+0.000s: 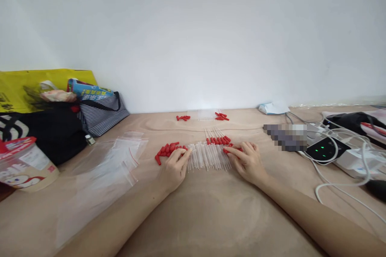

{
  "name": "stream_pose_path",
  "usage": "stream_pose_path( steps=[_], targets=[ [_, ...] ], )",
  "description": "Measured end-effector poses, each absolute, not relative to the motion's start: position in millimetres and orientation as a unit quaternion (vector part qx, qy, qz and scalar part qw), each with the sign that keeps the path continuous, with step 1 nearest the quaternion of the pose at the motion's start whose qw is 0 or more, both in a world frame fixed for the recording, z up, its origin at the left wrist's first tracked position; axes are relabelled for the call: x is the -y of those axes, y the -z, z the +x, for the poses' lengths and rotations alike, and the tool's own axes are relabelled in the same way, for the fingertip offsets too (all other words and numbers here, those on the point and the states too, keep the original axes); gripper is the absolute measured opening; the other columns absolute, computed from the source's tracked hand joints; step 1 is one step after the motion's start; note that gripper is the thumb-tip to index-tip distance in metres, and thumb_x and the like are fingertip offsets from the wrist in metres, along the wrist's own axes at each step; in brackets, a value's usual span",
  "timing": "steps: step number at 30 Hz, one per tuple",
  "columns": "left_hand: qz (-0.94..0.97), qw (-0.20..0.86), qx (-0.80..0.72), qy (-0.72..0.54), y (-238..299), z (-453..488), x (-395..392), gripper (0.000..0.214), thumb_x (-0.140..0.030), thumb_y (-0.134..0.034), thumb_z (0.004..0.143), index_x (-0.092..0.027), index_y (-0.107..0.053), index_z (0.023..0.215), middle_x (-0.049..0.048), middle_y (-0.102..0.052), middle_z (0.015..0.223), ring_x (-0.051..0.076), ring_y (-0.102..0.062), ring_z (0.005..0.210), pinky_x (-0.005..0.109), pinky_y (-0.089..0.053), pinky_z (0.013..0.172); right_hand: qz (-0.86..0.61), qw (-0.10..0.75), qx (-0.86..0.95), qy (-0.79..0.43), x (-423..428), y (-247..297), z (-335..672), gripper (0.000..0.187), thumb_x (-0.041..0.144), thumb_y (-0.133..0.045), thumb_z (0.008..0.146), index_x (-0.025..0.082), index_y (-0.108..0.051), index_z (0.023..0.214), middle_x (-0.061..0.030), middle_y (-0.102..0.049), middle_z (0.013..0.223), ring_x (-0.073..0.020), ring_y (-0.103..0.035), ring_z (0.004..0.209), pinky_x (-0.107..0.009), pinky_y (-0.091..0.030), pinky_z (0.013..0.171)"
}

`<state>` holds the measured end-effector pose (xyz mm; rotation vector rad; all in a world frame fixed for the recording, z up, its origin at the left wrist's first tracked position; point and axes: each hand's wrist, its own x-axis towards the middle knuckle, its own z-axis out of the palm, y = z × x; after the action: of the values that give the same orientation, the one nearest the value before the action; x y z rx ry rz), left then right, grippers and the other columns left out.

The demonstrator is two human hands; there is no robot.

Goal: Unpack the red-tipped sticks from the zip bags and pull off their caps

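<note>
A row of clear glass dropper tubes [208, 156] lies side by side on the table between my hands. My left hand [175, 165] is closed in a pinch at the row's left end; what its fingertips hold is too small to make out. Beside those fingers sits a pile of red rubber bulbs [165, 150]. At the right end of the row, my right hand [249, 162] pinches a red rubber bulb [228, 150]; whether a tube is in it cannot be seen. Just behind the row, several droppers [217, 140] with red bulbs fitted lie with their tips pointing away.
Farther back lie more red bulbs [183, 118], clear tubes [206, 115] and capped droppers [222, 116]. Clear zip bags [120, 156] spread on the left, near a drink cup [28, 168] and a striped bag [104, 114]. White cables [328, 184] and a power strip [324, 150] occupy the right.
</note>
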<state>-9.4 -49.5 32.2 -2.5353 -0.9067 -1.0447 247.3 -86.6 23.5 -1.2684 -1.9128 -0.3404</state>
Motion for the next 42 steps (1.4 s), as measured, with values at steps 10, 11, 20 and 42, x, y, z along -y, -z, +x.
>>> stream_pose_path(
  steps=[10, 11, 20, 42],
  targets=[
    [-0.837, 0.082, 0.337, 0.422, -26.1, 11.3, 34.6, 0.031, -0.007, -0.038, 0.08, -0.016, -0.058, 0.101, 0.0061, -0.056, 0.083, 0.015, -0.056, 0.077, 0.027, -0.048, 0.068, -0.653, 0.486, 0.577, -0.063, 64.2, -31.7, 281.3, 0.027, 0.044, -0.049, 0.075, 0.018, -0.055, 0.074, -0.0041, -0.06, 0.07, -0.0157, -0.055, 0.064, -0.027, -0.042, 0.059],
    [-0.837, 0.082, 0.339, 0.422, -26.3, 12.5, 34.0, 0.03, -0.007, -0.038, 0.08, -0.016, -0.059, 0.099, 0.0057, -0.057, 0.083, 0.015, -0.056, 0.076, 0.027, -0.048, 0.069, -0.659, 0.473, 0.58, -0.073, 63.8, -32.9, 283.2, 0.027, 0.044, -0.05, 0.074, 0.018, -0.055, 0.07, -0.0034, -0.06, 0.068, -0.0154, -0.055, 0.062, -0.027, -0.042, 0.059],
    [-0.844, 0.099, 0.324, 0.417, -25.5, 17.8, 34.8, 0.026, -0.011, -0.042, 0.079, -0.017, -0.059, 0.098, 0.0055, -0.062, 0.08, 0.017, -0.058, 0.075, 0.031, -0.05, 0.07, -0.673, 0.427, 0.599, -0.075, 53.5, -22.6, 291.1, 0.03, 0.044, -0.05, 0.071, 0.019, -0.064, 0.068, -0.0055, -0.061, 0.071, -0.0174, -0.057, 0.066, -0.029, -0.043, 0.062],
    [-0.931, 0.046, 0.289, 0.219, -38.6, -8.9, 45.0, 0.042, -0.039, -0.049, 0.08, -0.021, -0.05, 0.118, 0.0079, -0.051, 0.122, 0.025, -0.038, 0.12, 0.048, -0.027, 0.101, -0.773, 0.244, 0.581, -0.072, 35.9, -55.3, 280.4, 0.022, 0.033, -0.047, 0.075, 0.023, -0.065, 0.083, -0.0023, -0.067, 0.088, -0.0191, -0.057, 0.088, -0.028, -0.038, 0.073]
  ],
)
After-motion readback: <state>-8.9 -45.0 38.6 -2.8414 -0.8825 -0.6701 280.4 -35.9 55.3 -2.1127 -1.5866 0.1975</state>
